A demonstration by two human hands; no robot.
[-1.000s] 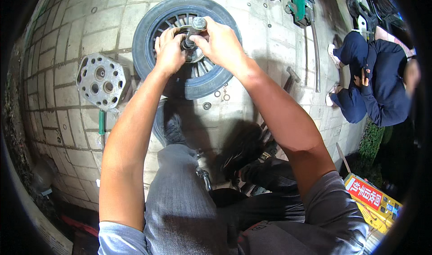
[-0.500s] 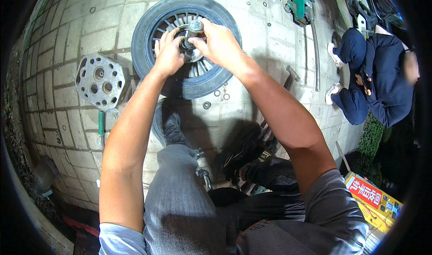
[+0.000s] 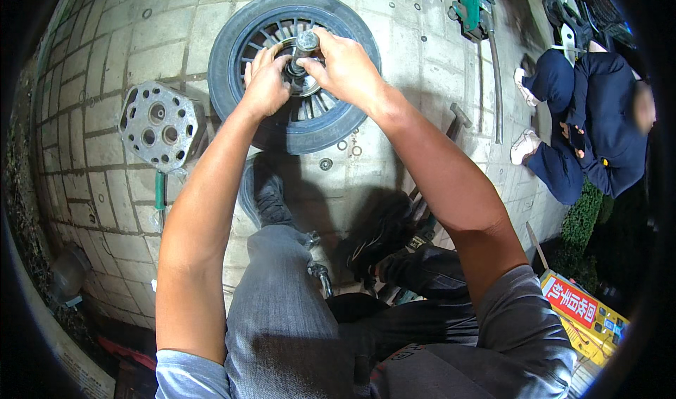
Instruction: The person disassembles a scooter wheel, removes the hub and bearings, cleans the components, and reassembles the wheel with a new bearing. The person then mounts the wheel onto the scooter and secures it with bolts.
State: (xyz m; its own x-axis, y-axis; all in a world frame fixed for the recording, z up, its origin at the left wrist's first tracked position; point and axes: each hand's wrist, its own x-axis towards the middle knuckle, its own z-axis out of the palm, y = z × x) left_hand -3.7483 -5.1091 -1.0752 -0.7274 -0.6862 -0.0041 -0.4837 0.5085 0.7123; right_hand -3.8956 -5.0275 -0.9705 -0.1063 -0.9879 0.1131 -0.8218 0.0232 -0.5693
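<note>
The right hand [image 3: 345, 65] holds a metal cylinder [image 3: 307, 41] over the wheel [image 3: 331, 128], partly hiding its centre; whether the left hand [image 3: 267, 87], fingers curled, grips anything, I cannot tell.

Am logging one spoked wheel [image 3: 310, 110], one tyre [image 3: 227, 68] on it and one cylindrical metal piece [image 3: 307, 42]. The wearer's left hand [image 3: 267, 86] and right hand [image 3: 350, 67] are making two bare hands. One grey metal block [image 3: 136, 123] is showing three large round holes [image 3: 157, 110] in its face. Also am counting one hammer [image 3: 460, 115], one green-handled tool [image 3: 160, 190], one long metal bar [image 3: 497, 93], one green jack [image 3: 469, 10]. Small rings [image 3: 325, 164] near the wheel's lower edge are totalling at least three. Co-workers [image 3: 610, 114] are numbering one, that person's pale shoes [image 3: 523, 146] two. Yellow-and-red signs [image 3: 572, 302] are coming to one.
</note>
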